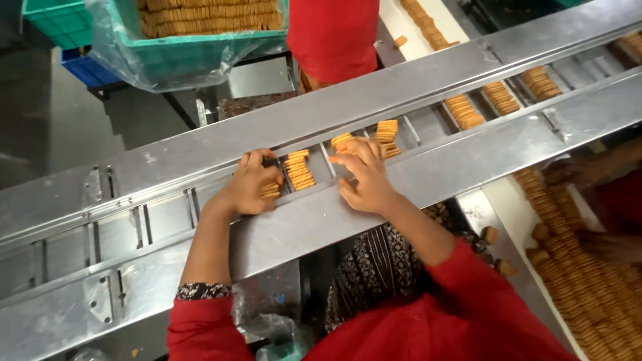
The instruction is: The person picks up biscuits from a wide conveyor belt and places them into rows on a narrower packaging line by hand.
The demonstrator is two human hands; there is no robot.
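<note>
Your left hand (251,182) has its fingers curled down onto a short biscuit stack (270,190) in its conveyor pocket. Just right of them lies a second biscuit stack (299,171), its long axis running across the steel conveyor channel (167,217). Your right hand (364,177), fingers spread and holding nothing, rests over the next pocket, touching the biscuits (342,141) at its far end.

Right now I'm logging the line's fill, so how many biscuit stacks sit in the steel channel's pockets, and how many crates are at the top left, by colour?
Biscuit stacks in the channel: 8 visible, the first under the left hand, the third by the right hand
Green crates: 2
Blue crates: 1
Total: 11
</note>
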